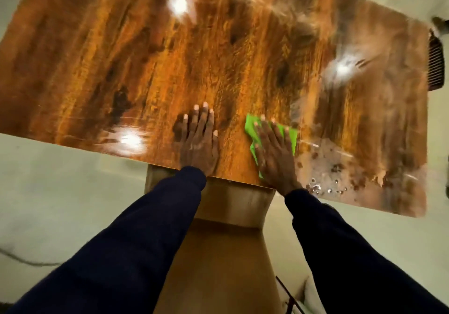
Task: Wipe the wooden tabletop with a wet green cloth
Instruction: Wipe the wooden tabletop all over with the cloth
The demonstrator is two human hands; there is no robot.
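Note:
The glossy wooden tabletop (218, 54) fills the upper part of the head view, with lamp reflections on it. My right hand (274, 153) lies flat with spread, straight fingers on a bright green cloth (290, 135) near the table's near edge, pressing it down. The cloth shows around my fingers and by my thumb. My left hand (200, 139) rests flat on the bare wood just left of the cloth, fingers straight. Right of the cloth the surface looks wet and streaky, with water droplets (323, 187) near the edge.
A brown table base (218, 253) runs down beneath the near edge, between my dark sleeves. Pale floor lies on both sides. A dark slatted chair back (436, 63) stands beyond the table's right end.

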